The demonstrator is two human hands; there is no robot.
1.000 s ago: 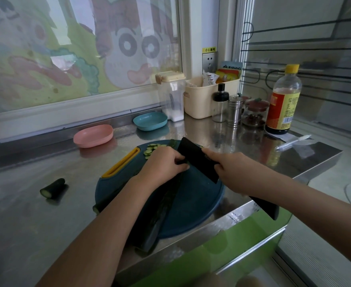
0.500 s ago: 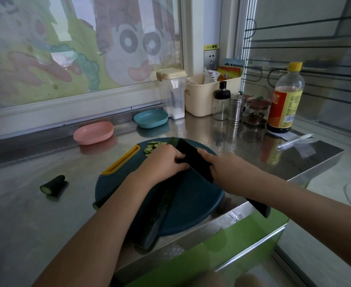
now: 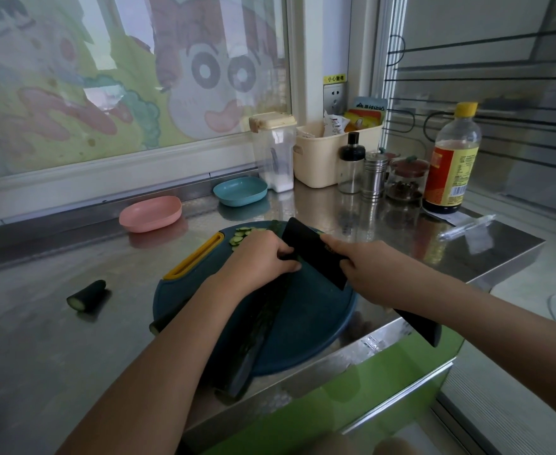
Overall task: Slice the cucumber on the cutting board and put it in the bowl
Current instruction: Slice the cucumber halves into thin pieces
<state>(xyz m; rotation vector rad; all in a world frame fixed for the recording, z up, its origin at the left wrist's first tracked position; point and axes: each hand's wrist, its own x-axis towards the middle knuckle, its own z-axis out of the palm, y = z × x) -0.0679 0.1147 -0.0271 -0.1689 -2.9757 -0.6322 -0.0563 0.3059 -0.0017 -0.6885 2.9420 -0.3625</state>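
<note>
Thin cucumber slices [image 3: 241, 236] on round cutting board [image 3: 306, 323]

Counter [image 3: 56, 349] brushed steel; cutting board [image 3: 306, 326] matt plastic.

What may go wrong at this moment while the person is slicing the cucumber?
1. The left hand grips the cucumber right against the knife; a slip may cut a finger.
2. The cucumber's near end overhangs the cutting board, close to the counter edge; it may swing or fall off.
</note>
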